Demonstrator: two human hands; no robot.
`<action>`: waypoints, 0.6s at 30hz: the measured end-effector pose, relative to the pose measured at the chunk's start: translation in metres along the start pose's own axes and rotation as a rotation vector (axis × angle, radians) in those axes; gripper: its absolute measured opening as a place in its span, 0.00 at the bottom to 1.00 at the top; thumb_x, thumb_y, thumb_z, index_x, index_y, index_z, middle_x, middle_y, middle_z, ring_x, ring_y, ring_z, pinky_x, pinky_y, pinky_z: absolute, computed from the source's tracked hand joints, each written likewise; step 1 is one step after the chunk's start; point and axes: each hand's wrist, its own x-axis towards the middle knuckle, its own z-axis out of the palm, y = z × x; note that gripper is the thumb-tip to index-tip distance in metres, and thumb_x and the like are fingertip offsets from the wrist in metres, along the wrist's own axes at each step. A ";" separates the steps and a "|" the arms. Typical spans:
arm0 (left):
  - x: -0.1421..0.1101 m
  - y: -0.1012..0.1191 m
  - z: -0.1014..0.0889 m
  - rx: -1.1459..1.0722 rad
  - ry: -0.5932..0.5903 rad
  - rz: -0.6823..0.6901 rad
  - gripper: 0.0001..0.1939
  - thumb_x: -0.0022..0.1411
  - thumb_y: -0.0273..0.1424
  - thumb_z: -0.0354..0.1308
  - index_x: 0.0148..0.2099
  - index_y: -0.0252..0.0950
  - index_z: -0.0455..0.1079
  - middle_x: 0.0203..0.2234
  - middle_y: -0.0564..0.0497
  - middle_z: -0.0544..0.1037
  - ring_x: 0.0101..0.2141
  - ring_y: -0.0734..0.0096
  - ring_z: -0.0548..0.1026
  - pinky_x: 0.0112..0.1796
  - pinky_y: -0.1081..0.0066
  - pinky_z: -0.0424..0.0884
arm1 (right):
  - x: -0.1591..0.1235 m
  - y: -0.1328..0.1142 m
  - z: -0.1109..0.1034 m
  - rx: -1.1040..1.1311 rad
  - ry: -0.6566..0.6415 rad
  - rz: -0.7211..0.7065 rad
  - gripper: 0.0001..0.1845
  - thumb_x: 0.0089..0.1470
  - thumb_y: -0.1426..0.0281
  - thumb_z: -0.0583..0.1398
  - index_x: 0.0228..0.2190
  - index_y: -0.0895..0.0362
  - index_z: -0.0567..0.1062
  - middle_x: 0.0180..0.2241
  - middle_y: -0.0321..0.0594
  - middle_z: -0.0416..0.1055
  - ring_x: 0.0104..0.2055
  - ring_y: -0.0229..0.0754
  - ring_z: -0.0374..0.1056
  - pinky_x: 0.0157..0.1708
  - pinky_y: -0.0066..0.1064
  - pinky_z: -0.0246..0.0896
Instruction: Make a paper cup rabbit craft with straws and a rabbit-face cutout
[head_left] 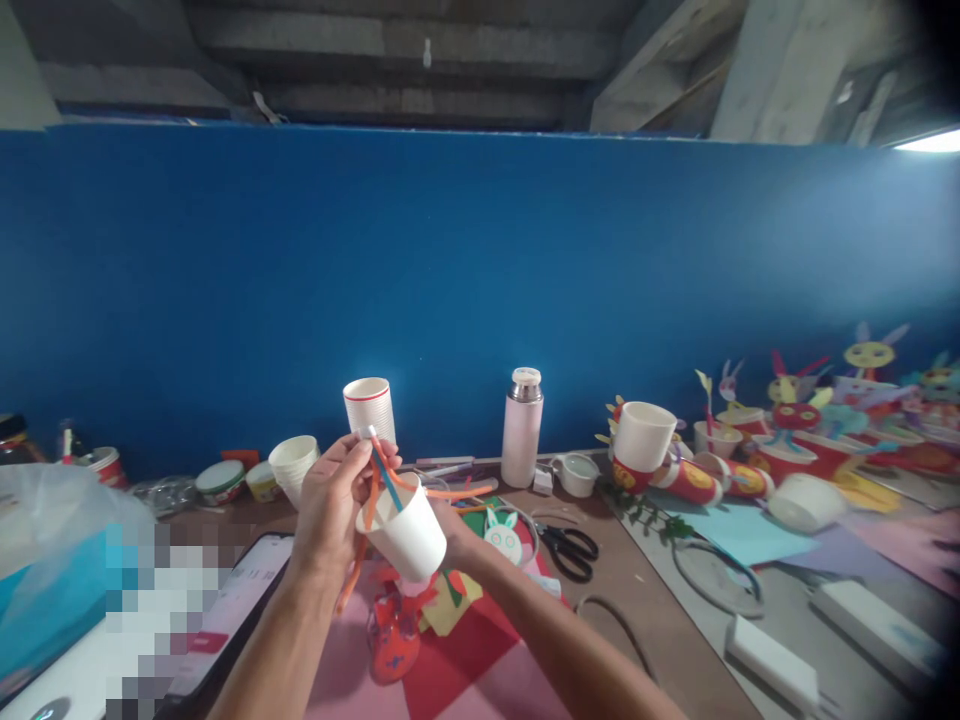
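Note:
My right hand (452,540) holds a white paper cup (409,535) tilted toward me, above the table; most of its fingers are hidden behind the cup. Orange and blue paper strips (382,478) hang from the cup's rim. My left hand (334,505) is closed in a pinch on a thin white stick (370,434) at the rim, where the strips meet. Below the cup stands a red decorated paper figure (394,640) on pink and red paper sheets (480,680).
Black scissors (570,550) and a bunny cutout (504,538) lie right of the cup. A pink thermos (522,428), stacked white cups (370,408) and small tubs stand along the blue wall. Several decorated cup crafts (780,440) crowd the right. A phone (240,600) lies at left.

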 end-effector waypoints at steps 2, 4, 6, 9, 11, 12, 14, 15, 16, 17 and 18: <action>-0.001 0.000 0.001 0.012 -0.011 -0.048 0.06 0.51 0.30 0.59 0.32 0.34 0.68 0.24 0.52 0.75 0.25 0.73 0.73 0.24 0.76 0.69 | -0.022 0.006 -0.021 0.039 0.050 0.020 0.13 0.50 0.63 0.58 0.33 0.60 0.72 0.29 0.35 0.69 0.33 0.40 0.66 0.35 0.32 0.60; -0.003 0.000 0.001 0.018 -0.050 -0.125 0.06 0.51 0.30 0.59 0.32 0.33 0.69 0.25 0.51 0.75 0.24 0.73 0.73 0.24 0.75 0.69 | -0.044 0.010 -0.043 0.144 0.135 0.071 0.13 0.48 0.61 0.59 0.30 0.59 0.71 0.26 0.35 0.68 0.29 0.37 0.64 0.31 0.28 0.58; -0.006 -0.004 0.002 0.023 -0.135 -0.240 0.08 0.51 0.31 0.59 0.33 0.32 0.69 0.25 0.49 0.75 0.22 0.73 0.72 0.23 0.74 0.69 | -0.062 0.011 -0.062 0.295 0.164 0.092 0.13 0.48 0.61 0.59 0.32 0.58 0.70 0.29 0.36 0.68 0.29 0.35 0.62 0.30 0.26 0.56; -0.011 -0.018 0.008 0.060 -0.288 -0.412 0.09 0.52 0.32 0.58 0.35 0.32 0.70 0.20 0.49 0.75 0.21 0.72 0.72 0.24 0.73 0.68 | -0.082 0.007 -0.084 0.454 0.233 0.096 0.13 0.46 0.61 0.61 0.31 0.57 0.70 0.30 0.38 0.67 0.28 0.35 0.60 0.27 0.24 0.54; -0.015 -0.033 0.014 0.085 -0.328 -0.485 0.10 0.53 0.33 0.57 0.37 0.33 0.70 0.19 0.51 0.75 0.20 0.72 0.72 0.23 0.74 0.67 | -0.091 0.003 -0.092 0.514 0.257 0.083 0.13 0.46 0.61 0.61 0.32 0.56 0.70 0.30 0.39 0.66 0.30 0.37 0.60 0.27 0.25 0.55; -0.017 -0.041 0.016 0.095 -0.332 -0.504 0.09 0.52 0.33 0.58 0.36 0.33 0.70 0.18 0.50 0.75 0.20 0.71 0.72 0.23 0.74 0.66 | -0.094 0.001 -0.094 0.529 0.261 0.074 0.13 0.46 0.61 0.61 0.32 0.55 0.70 0.31 0.39 0.66 0.31 0.37 0.60 0.28 0.25 0.55; -0.021 -0.056 0.021 0.103 -0.336 -0.536 0.08 0.52 0.32 0.58 0.34 0.34 0.69 0.21 0.48 0.77 0.22 0.71 0.73 0.23 0.73 0.66 | -0.097 -0.001 -0.096 0.542 0.261 0.060 0.13 0.46 0.61 0.61 0.33 0.55 0.70 0.32 0.39 0.66 0.32 0.37 0.61 0.29 0.26 0.56; -0.022 -0.062 0.022 0.108 -0.336 -0.550 0.08 0.51 0.32 0.59 0.34 0.34 0.68 0.20 0.48 0.77 0.21 0.71 0.73 0.23 0.73 0.66 | -0.097 -0.001 -0.097 0.551 0.261 0.058 0.14 0.46 0.61 0.61 0.34 0.55 0.70 0.33 0.40 0.66 0.32 0.37 0.61 0.29 0.26 0.56; -0.023 -0.067 0.023 0.111 -0.344 -0.569 0.08 0.50 0.32 0.59 0.34 0.34 0.68 0.20 0.48 0.77 0.20 0.71 0.72 0.23 0.73 0.66 | -0.098 0.000 -0.096 0.560 0.259 0.061 0.14 0.46 0.60 0.61 0.34 0.55 0.70 0.33 0.40 0.66 0.33 0.38 0.61 0.30 0.26 0.56; -0.023 -0.071 0.023 0.104 -0.358 -0.588 0.08 0.50 0.32 0.60 0.33 0.34 0.68 0.20 0.49 0.77 0.20 0.72 0.72 0.23 0.73 0.66 | -0.097 0.001 -0.096 0.571 0.258 0.067 0.15 0.46 0.61 0.61 0.34 0.56 0.70 0.33 0.40 0.66 0.33 0.38 0.62 0.30 0.26 0.56; -0.023 -0.073 0.022 0.097 -0.368 -0.603 0.08 0.49 0.32 0.60 0.32 0.34 0.68 0.20 0.49 0.76 0.19 0.72 0.72 0.23 0.73 0.66 | -0.097 0.002 -0.096 0.582 0.258 0.074 0.15 0.46 0.61 0.61 0.35 0.56 0.70 0.33 0.41 0.67 0.32 0.38 0.62 0.29 0.26 0.57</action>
